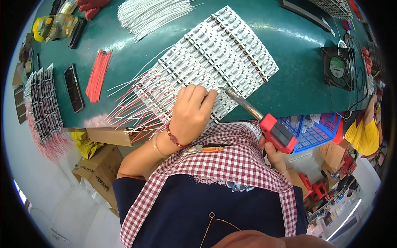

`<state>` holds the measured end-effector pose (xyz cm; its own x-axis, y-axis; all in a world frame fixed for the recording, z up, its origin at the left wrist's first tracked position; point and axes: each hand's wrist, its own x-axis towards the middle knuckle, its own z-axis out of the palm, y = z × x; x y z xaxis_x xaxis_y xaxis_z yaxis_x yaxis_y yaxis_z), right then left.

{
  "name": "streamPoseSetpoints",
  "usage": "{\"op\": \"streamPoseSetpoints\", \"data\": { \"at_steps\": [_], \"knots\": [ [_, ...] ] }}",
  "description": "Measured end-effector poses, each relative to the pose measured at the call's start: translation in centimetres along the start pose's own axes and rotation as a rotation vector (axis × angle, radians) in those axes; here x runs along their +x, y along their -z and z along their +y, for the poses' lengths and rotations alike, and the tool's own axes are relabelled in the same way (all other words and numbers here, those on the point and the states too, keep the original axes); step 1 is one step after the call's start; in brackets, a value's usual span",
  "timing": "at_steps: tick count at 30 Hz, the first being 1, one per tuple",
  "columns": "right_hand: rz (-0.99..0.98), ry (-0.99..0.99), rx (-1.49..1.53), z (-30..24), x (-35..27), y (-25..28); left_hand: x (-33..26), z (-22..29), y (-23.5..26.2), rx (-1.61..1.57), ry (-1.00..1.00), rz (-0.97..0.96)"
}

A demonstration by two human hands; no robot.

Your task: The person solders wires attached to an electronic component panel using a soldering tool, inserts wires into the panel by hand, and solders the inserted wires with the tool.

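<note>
A white panel of circuit boards [215, 53], set with rows of small dark and silvery parts, lies at an angle on the green table. Over its lower part is my left hand [192, 109], its fingers pinched together close to the board; what they hold is hidden. My right hand [272, 155] grips a red and black soldering iron [279, 133], partly covering its handle. The metal barrel slants up to the left, its tip at the panel beside my left fingertips. Red and white wires [142, 101] stick out from the panel's left edge.
A bundle of white wires [151, 14] and a bundle of red wires [98, 76] lie on the table. Left are a phone [74, 88] and wired boards [43, 103]. A black fan [338, 68] stands right, above a blue crate [314, 134]. Another person's yellow sleeve [363, 137] shows far right.
</note>
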<state>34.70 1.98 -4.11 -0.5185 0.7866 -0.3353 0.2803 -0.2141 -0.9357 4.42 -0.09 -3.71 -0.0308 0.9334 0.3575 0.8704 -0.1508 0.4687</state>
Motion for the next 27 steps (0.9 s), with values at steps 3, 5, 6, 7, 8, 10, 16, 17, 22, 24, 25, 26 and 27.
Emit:
{"op": "streamPoseSetpoints", "data": {
  "at_steps": [3, 5, 6, 7, 8, 10, 16, 17, 22, 24, 25, 26, 27],
  "knots": [
    [0.030, 0.042, -0.091, 1.1, -0.5, 0.0, -0.1, -0.1, -0.1, -0.002, 0.012, -0.002],
    [0.042, 0.070, -0.127, 1.3, -0.6, 0.1, 0.0, -0.1, -0.2, -0.014, 0.004, -0.001],
    [0.042, 0.083, -0.141, 1.2, -0.5, 0.1, 0.0, -0.1, -0.2, -0.014, 0.004, -0.001],
    [0.042, 0.096, -0.155, 1.2, -0.5, 0.1, 0.0, -0.1, -0.3, -0.009, 0.003, -0.002],
    [0.041, 0.096, -0.154, 1.2, -0.5, 0.0, 0.0, -0.1, -0.4, -0.005, 0.002, -0.003],
    [0.082, 0.152, -0.311, 1.2, -0.4, -0.3, 0.0, -0.1, -0.4, -0.004, 0.001, 0.000],
    [0.083, 0.127, -0.159, 0.1, -0.7, -0.5, 0.1, -0.1, -0.4, -0.001, 0.006, -0.004],
    [0.084, 0.127, -0.158, 0.2, -0.7, -0.4, 0.1, -0.1, -0.4, 0.003, 0.004, -0.002],
    [0.069, 0.186, -0.159, -0.3, -0.1, -0.7, 0.1, 0.0, -0.3, 0.003, 0.003, 0.003],
    [0.073, 0.188, -0.196, -0.5, -0.1, -0.7, 0.2, -0.1, -0.2, -0.003, 0.001, 0.003],
    [0.074, 0.199, -0.219, 0.0, -0.1, -0.7, 0.1, 0.0, -0.3, 0.002, -0.002, 0.012],
    [0.072, 0.204, -0.214, 0.3, -0.1, -0.8, 0.1, 0.0, -0.4, 0.007, -0.006, 0.021],
    [0.089, 0.236, -0.252, 0.6, 0.0, -0.8, 0.0, 0.1, -0.5, 0.015, -0.006, 0.020]
  ]
}}
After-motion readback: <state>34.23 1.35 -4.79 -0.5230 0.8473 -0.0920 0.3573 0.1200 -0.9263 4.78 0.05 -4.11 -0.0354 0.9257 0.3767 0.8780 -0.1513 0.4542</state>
